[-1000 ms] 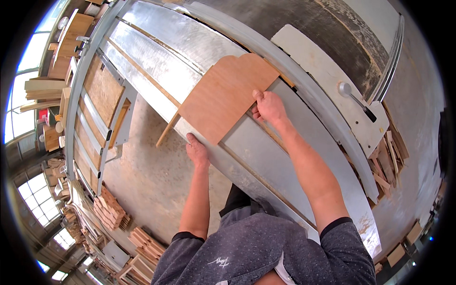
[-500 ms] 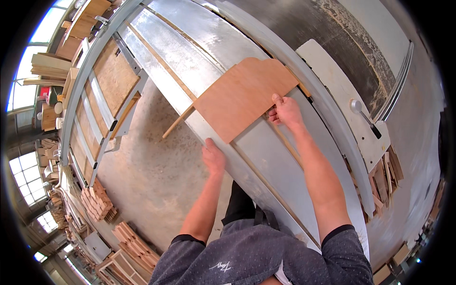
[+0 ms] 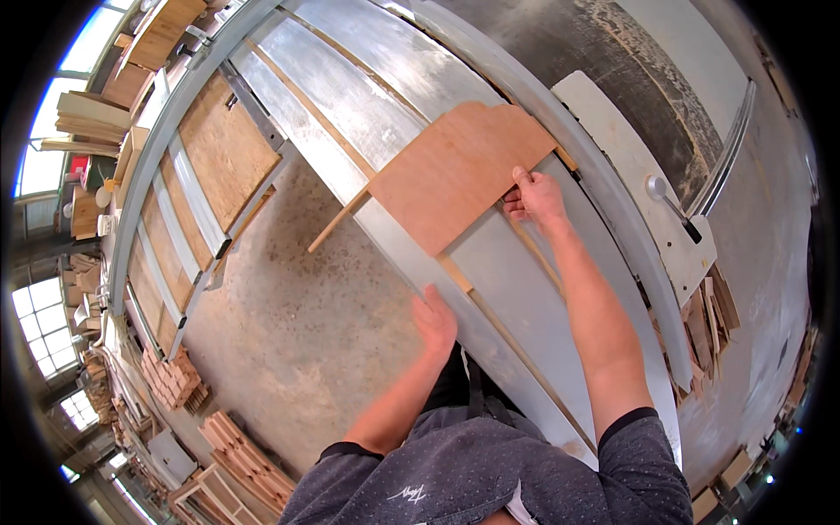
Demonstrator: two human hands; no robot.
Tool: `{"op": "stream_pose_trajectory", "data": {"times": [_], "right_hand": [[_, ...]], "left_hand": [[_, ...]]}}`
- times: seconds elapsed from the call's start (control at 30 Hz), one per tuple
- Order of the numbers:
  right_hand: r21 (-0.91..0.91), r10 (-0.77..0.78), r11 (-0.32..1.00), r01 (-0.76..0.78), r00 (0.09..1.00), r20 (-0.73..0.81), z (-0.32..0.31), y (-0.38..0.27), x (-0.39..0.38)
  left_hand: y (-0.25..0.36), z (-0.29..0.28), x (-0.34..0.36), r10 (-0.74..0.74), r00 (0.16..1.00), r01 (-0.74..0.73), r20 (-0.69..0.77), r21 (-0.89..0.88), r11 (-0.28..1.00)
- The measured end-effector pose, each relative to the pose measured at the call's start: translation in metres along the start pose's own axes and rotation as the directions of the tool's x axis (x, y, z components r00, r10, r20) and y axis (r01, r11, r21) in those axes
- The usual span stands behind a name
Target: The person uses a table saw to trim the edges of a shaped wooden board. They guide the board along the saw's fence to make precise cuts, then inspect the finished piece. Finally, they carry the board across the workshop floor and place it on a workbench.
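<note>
A reddish-brown plywood panel (image 3: 459, 171) with a scalloped far edge lies on a silver metal machine table (image 3: 534, 341). My right hand (image 3: 538, 201) pinches the panel's near edge by its right corner, thumb on top, curled fingers below. At the table's left edge, my left hand (image 3: 435, 319) has its fingers stretched out, apart from the panel; part of the hand is hard to make out. A thin wooden stick (image 3: 337, 223) juts out from the panel's left corner over the floor. Below the panel's near corner, a light wooden strip (image 3: 455, 273) sits in a table groove.
A white plate with a lever handle (image 3: 672, 210) stands right of the table. A frame with wooden boards and metal bars (image 3: 199, 197) extends at the left. Stacked wood pieces (image 3: 249, 455) lie on the concrete floor (image 3: 289, 341) at lower left.
My left hand has moved toward me along the table edge, its fingers turning upward. The light wooden strip now shows beyond the panel's near corner. My right hand keeps its hold.
</note>
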State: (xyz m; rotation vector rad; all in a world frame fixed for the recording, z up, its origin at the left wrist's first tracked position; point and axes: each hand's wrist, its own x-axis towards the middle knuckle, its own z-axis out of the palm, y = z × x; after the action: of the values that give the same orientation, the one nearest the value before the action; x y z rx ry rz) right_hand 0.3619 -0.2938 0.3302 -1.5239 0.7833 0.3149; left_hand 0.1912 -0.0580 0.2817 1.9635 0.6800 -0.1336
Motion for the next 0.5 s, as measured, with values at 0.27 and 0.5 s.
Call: {"op": "stream_pose_trajectory", "data": {"times": [0.27, 0.5], "right_hand": [[0.115, 0.102, 0.989, -0.09, 0.989, -0.11, 0.046, -0.034, 0.013], [0.183, -0.015, 0.983, 0.026, 0.998, -0.063, 0.069, -0.019, 0.029]], "left_hand": [[0.0, -0.022, 0.0, 0.026, 0.984, -0.03, 0.179, 0.022, 0.999], [-0.025, -0.052, 0.019, -0.241, 0.805, 0.119, 0.543, 0.25, 0.961]]}}
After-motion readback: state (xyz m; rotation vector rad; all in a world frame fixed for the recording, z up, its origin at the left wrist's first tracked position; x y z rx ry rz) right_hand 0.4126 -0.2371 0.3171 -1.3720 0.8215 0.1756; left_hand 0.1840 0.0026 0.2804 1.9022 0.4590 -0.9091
